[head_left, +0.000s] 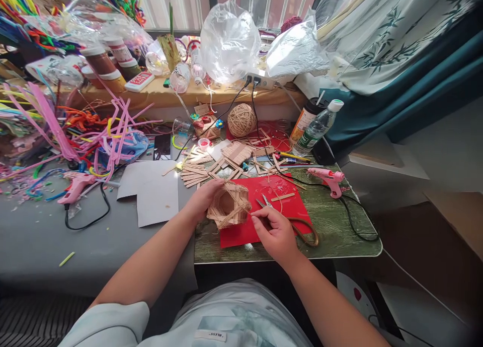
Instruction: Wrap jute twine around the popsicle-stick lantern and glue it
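My left hand (206,198) is closed on the side of a small craft-stick basket (217,211), tilted so its hollow inside shows. Twine (239,202) is wound around its sticks. Close to the basket's right side, the fingers of my right hand (275,231) are pinched together on what looks like a thin strand of that twine. Under both lies a red sheet (245,238). Scissors (311,236) rest on it, partly hidden behind my right hand, beside a loose craft stick (283,197).
Piled craft sticks (196,173) and a twine ball (241,120) sit behind the basket. Pink glue guns lie left (76,188) and right (328,178), with trailing cords. A water bottle (317,130) stands at back right. Pipe cleaners (116,135) crowd the left beside white card (156,198).
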### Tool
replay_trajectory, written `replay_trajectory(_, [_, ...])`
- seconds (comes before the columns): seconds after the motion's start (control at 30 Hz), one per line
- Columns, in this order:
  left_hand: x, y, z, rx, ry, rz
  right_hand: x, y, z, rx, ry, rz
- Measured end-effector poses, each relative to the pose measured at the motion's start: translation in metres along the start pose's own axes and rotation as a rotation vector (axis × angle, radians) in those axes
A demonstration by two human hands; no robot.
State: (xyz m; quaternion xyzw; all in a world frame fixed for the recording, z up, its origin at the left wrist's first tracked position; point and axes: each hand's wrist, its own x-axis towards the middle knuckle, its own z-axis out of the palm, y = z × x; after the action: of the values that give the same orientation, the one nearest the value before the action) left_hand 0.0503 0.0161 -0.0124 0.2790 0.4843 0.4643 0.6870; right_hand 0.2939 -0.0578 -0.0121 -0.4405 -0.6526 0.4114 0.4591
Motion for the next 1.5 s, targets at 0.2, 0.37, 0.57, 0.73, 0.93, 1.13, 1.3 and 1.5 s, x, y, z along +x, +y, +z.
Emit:
replay_trajectory(0.2, [0.001, 0.002, -0.005, -0.146, -0.083, -0.138, 0.002, 0.002, -0.004, 0.073, -0.019, 0.006])
replay_trajectory(0.37, [-0.003, 0.008, -0.001, -0.218, -0.113, -0.223, 0.006, 0.003, -0.003, 0.145, -0.002, 0.089])
replay_trajectory(0.57, [-0.005, 0.006, 0.002, -0.272, -0.136, -0.298, 0.011, -0.001, 0.000, 0.182, 0.004, 0.123])
replay_trajectory(0.73, [-0.007, 0.006, 0.002, -0.297, -0.145, -0.312, 0.011, 0.001, 0.002, 0.212, -0.009, 0.136])
replay_trajectory(0.93, [-0.008, 0.006, 0.005, -0.290, -0.146, -0.305, 0.014, 0.001, 0.004, 0.226, -0.034, 0.159])
replay_trajectory(1.13, [-0.008, 0.004, 0.004, -0.243, -0.190, -0.292, 0.015, -0.003, -0.001, 0.233, -0.102, 0.171])
replay_trajectory(1.3, [-0.010, 0.003, 0.000, -0.162, -0.266, -0.280, 0.017, -0.003, -0.011, 0.261, -0.324, 0.176])
replay_trajectory(1.5, [-0.017, 0.006, 0.000, -0.064, -0.401, -0.269, 0.031, -0.006, -0.029, 0.154, -0.616, 0.153])
